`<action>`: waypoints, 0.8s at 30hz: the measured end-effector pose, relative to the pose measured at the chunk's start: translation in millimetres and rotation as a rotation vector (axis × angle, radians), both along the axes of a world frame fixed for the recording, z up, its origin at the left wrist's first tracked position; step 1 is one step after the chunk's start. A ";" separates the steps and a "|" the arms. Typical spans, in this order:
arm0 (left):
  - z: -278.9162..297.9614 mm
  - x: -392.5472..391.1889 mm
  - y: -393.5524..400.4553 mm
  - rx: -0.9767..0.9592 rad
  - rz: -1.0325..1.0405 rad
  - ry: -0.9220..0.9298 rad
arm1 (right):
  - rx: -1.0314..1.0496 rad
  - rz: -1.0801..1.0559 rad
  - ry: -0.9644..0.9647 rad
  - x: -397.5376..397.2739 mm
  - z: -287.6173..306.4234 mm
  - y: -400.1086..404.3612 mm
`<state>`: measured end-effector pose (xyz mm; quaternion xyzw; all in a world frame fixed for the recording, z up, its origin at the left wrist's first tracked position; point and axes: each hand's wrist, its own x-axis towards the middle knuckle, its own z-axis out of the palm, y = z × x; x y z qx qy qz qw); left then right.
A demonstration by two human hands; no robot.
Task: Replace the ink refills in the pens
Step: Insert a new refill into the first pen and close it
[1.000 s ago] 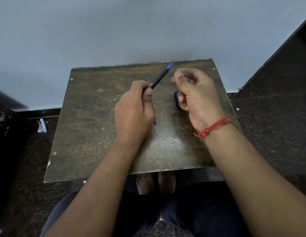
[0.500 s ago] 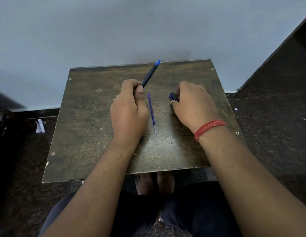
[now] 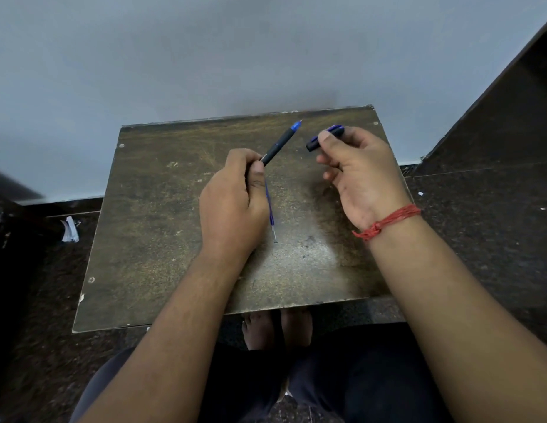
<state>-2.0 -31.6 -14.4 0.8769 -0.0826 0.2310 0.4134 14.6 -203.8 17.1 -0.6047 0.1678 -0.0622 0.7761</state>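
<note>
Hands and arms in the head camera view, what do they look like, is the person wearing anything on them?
Both forearms are bare, with no sleeves in view. The right hand has a red thread band wound several times around the wrist and knotted. The left hand and its wrist carry nothing. No rings, watch or gloves show on either hand.

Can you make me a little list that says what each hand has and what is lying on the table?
left hand: closed around the black pen with a blue tip, tip pointing away toward the wall
right hand: fingers pinching the dark blue pen cap, lifted off the table
on the table: thin blue ink refill, partly hidden by the left hand
table: worn brown wooden board
right wrist: red thread band
</note>
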 end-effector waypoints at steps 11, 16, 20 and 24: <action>-1.8 -3.3 -2.4 0.067 -0.095 0.002 | 0.226 -0.082 -0.022 1.6 4.7 -7.1; -2.6 -3.3 -2.9 0.061 -0.091 0.000 | 0.065 -0.016 -0.056 1.0 3.0 -5.9; -2.1 -3.3 -3.5 0.066 -0.092 -0.001 | -0.095 0.095 -0.090 -1.1 1.2 0.2; -2.4 -3.2 -3.6 0.057 -0.091 -0.004 | -0.172 0.123 -0.125 -3.2 -0.8 8.7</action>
